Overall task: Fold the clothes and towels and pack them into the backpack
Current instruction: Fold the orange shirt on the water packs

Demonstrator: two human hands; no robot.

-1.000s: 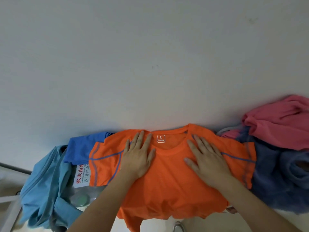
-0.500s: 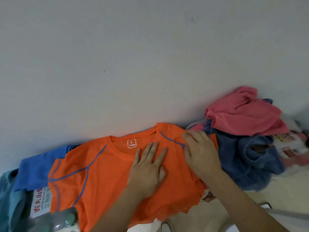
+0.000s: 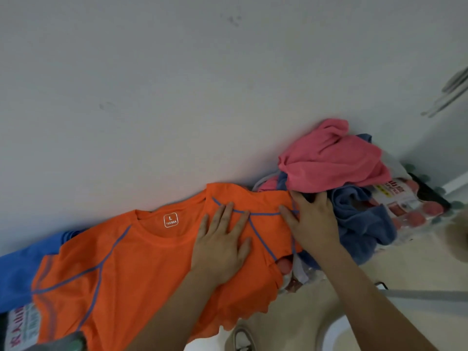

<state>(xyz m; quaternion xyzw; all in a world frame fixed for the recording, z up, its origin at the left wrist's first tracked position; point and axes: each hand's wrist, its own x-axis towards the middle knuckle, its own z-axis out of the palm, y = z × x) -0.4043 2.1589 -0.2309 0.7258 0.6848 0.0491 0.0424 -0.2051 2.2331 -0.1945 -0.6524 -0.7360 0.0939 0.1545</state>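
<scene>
Orange blue-piped T-shirt [image 3: 126, 269]: pinned by flat left hand [image 3: 222, 247]; sleeve [image 3: 266, 202] pressed under spread-fingered right hand [image 3: 314, 221], judged best folded inward along straight crease

White wall [image 3: 177, 84], shrink-wrapped bottle pack [image 3: 410, 203] (reddish tops) at right, labelled bottle [image 3: 22, 325] lower left, beige floor [image 3: 417, 269]

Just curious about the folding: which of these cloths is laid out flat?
The orange T-shirt, spread flat, size label showing; the pink cloth and dark blue towel lie bunched.
</scene>
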